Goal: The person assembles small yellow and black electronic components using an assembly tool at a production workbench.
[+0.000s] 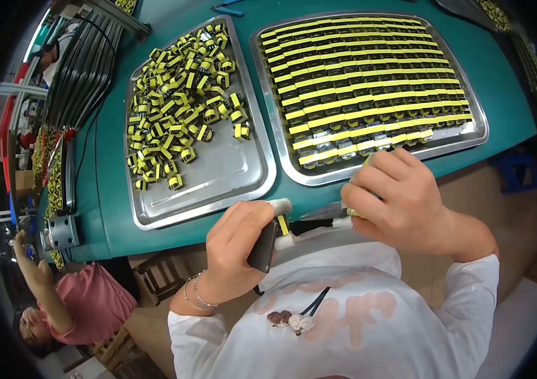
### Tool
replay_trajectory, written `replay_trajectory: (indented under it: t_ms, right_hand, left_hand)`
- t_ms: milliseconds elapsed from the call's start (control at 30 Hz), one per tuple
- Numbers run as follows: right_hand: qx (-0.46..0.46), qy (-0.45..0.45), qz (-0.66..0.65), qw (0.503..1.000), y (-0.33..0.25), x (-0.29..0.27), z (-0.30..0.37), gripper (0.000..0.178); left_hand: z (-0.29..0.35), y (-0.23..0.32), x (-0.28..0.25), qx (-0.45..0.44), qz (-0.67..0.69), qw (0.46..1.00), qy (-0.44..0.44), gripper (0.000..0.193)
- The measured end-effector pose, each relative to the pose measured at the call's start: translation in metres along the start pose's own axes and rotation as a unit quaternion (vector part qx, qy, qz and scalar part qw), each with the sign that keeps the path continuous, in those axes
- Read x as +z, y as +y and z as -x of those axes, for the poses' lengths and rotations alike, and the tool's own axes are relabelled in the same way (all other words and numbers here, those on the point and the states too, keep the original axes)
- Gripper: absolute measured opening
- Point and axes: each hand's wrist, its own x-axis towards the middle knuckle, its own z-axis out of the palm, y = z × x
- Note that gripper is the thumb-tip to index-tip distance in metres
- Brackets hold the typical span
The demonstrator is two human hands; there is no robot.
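Observation:
My left hand (pixel 233 249) is closed around a dark flat bar (pixel 263 247), whose end sticks out below the fingers. A narrow yellow piece (pixel 283 225) shows beside its thumb, which wears a whitish finger cover. To the right, my right hand (pixel 398 199) is closed, its fingers curled around a small yellow part (pixel 352 213) that they mostly hide. A grey blade-like shape (pixel 322 212) lies between the hands; which hand holds it I cannot tell. Both hands are in front of the table edge, below the tray of transformers in rows (pixel 369 81).
Left of that filled metal tray (pixel 293 170), a second tray (pixel 218 205) holds a loose heap of yellow-and-black transformers (pixel 180 101). Blue-handled pliers (pixel 227 11) lie on the green table (pixel 113 218). A person in pink (pixel 95 303) works at the left, near black racks (pixel 85 69).

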Motion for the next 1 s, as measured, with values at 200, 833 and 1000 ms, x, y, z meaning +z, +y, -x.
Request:
replay_trajectory:
  t_ms: [200,833,1000]
  right_hand:
    - [0.014,0.05,-0.024,0.998,0.0,0.008,-0.003,0.023]
    - [-0.061,-0.005,0.003,0.998,-0.007,-0.004,0.012,0.032]
    - [-0.056,0.003,-0.013,0.998,-0.013,-0.007,0.014,0.034]
  left_hand:
    - [-0.002,-0.001,0.004,0.012,0.02,1.0,0.007,0.038]
    - [0.003,0.018,-0.007,0.003,-0.01,0.996,-0.092,0.039]
    - [0.01,0.024,-0.007,0.005,-0.025,0.995,-0.092,0.037]
